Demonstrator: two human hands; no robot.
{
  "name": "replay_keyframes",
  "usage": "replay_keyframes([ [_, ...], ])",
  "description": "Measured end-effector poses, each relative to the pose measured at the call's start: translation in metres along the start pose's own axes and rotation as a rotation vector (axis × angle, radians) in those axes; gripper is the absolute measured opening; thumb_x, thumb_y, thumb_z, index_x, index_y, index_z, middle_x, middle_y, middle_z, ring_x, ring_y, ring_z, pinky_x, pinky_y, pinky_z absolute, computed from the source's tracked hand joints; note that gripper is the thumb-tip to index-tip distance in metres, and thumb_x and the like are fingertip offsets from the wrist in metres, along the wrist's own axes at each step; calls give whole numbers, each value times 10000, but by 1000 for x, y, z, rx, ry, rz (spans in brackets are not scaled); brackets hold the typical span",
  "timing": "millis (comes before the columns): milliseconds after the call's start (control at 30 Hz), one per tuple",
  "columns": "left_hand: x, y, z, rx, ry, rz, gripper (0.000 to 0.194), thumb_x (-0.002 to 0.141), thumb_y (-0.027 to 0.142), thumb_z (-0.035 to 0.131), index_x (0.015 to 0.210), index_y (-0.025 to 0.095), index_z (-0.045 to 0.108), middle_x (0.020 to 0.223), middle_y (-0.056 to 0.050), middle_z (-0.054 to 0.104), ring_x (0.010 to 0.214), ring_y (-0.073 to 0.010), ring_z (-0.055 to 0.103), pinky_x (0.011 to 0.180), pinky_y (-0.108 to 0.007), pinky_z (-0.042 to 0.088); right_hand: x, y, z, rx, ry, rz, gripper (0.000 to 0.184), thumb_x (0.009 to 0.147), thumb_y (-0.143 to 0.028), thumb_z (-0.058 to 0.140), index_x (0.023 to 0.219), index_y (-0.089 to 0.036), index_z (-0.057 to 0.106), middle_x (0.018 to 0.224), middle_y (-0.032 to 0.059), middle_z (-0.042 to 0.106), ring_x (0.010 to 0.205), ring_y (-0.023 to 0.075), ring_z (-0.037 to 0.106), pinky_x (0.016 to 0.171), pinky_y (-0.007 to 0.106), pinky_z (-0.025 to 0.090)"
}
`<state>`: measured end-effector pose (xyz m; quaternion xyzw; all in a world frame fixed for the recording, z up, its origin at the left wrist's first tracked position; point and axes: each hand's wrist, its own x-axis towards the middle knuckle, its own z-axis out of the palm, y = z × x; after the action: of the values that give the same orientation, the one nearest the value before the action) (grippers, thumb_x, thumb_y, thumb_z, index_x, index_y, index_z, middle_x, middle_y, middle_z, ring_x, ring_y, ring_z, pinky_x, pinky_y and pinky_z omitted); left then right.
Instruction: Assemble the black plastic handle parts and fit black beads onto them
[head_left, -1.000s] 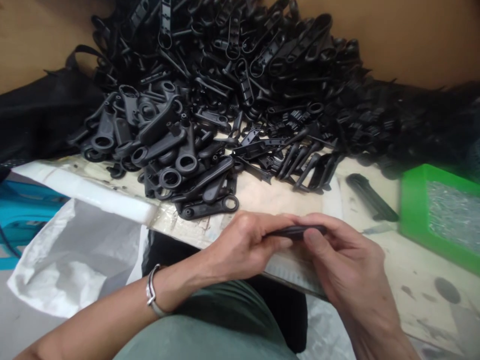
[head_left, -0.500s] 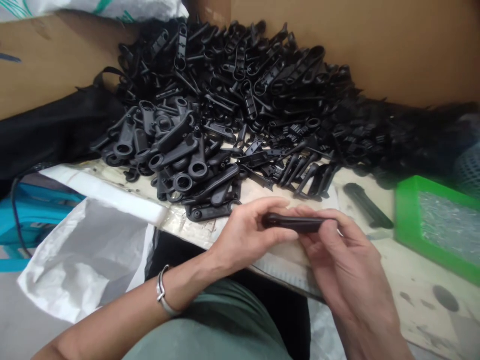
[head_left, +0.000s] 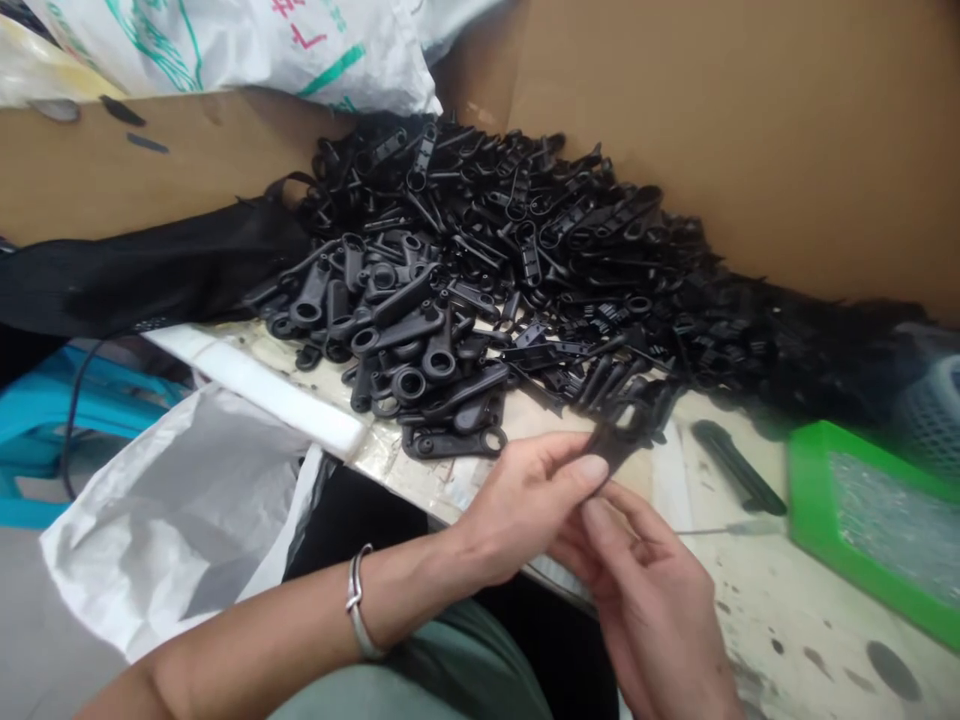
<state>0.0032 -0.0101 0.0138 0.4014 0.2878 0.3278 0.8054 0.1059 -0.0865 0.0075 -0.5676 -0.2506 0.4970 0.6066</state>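
A black plastic handle part with a ring-shaped end is held in front of me, tilted, its ring end up and to the right. My left hand pinches it between thumb and fingers. At its lower end my right hand closes thumb and fingers on it, hiding that end. Beyond my hands, a heap of similar black handle parts lies on the table, many with round holes. Slim black pieces lie in a row just behind the held part.
A green tray of small clear pieces stands at the right. Beside it lie a single black part and a thin screwdriver-like tool. A white sack hangs at the table's left edge. Cardboard walls rise behind the heap.
The handle part has turned from lying level to a tilt, its ring end now showing. My hands have come closer together, and the camera view has shifted up and left.
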Motion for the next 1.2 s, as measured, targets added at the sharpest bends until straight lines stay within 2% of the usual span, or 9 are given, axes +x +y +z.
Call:
replay_keyframes([
  [100, -3, 1, -5, 256, 10, 140, 230, 943, 342, 612, 950, 134, 709, 804, -15, 666, 734, -127, 610, 670, -232, 483, 0, -5, -18, -406, 144, -105, 324, 808, -451, 820, 1001, -195, 775, 829, 72, 799, 700, 243, 774, 650, 319, 672],
  [167, -6, 3, -7, 456, -23, 213, 227, 959, 307, 575, 919, 134, 717, 807, -18, 686, 758, -139, 616, 703, -243, 480, 4, -10, -26, -523, 269, -256, 330, 807, -429, 827, 1060, -225, 775, 968, 63, 807, 849, 225, 780, 748, 267, 656],
  [267, -8, 8, -7, 668, -123, 299, 231, 978, 255, 529, 1002, 148, 732, 917, -36, 740, 836, -167, 668, 755, -259, 503, 13, -19, -23, -306, 116, -254, 440, 812, -397, 832, 1221, -282, 718, 1175, 61, 774, 1031, 231, 754, 846, 300, 641],
  [333, -8, 14, -8, 718, -204, 361, 260, 996, 234, 502, 1118, 165, 721, 1067, -52, 756, 957, -181, 697, 838, -266, 519, 17, -23, -16, -153, -11, -206, 380, 805, -397, 838, 1152, -277, 739, 1143, 75, 783, 1014, 245, 758, 863, 358, 642],
  [500, -5, 21, -13, 804, -318, 359, 230, 955, 230, 620, 1160, 185, 713, 1186, -44, 753, 1026, -183, 716, 874, -255, 529, 17, -21, -8, -53, -84, -224, 186, 809, -353, 831, 961, -264, 773, 1018, 64, 805, 908, 246, 775, 831, 405, 654],
  [733, -5, 3, -17, 883, -250, 496, 203, 978, 251, 572, 1085, 190, 734, 1132, -73, 774, 1015, -202, 728, 918, -309, 539, 10, -3, -24, -111, -47, -246, 221, 844, -242, 807, 1053, -257, 737, 1119, 58, 784, 1063, 251, 741, 910, 413, 636],
  [833, -2, -5, -19, 929, -242, 477, 180, 959, 196, 572, 1037, 181, 734, 1163, -72, 768, 960, -198, 731, 925, -328, 529, 14, 2, -26, -115, -52, -214, 206, 835, -240, 816, 1025, -247, 735, 1098, 51, 787, 1033, 242, 750, 895, 384, 639],
  [967, 1, -5, -21, 947, -221, 400, 186, 951, 200, 589, 1049, 172, 745, 1010, -55, 785, 866, -184, 721, 802, -285, 529, 24, 4, -26, -90, -69, -189, 192, 837, -276, 817, 1010, -235, 746, 1023, 50, 798, 927, 219, 768, 833, 346, 649],
  [1200, 1, 1, -21, 660, -297, 368, 262, 974, 169, 582, 1195, 184, 722, 1272, -81, 726, 1240, -232, 651, 1054, -335, 512, 31, -11, -33, -97, -249, -150, 174, 843, -271, 810, 1006, -281, 750, 1102, 34, 788, 1029, 219, 748, 940, 392, 616],
])
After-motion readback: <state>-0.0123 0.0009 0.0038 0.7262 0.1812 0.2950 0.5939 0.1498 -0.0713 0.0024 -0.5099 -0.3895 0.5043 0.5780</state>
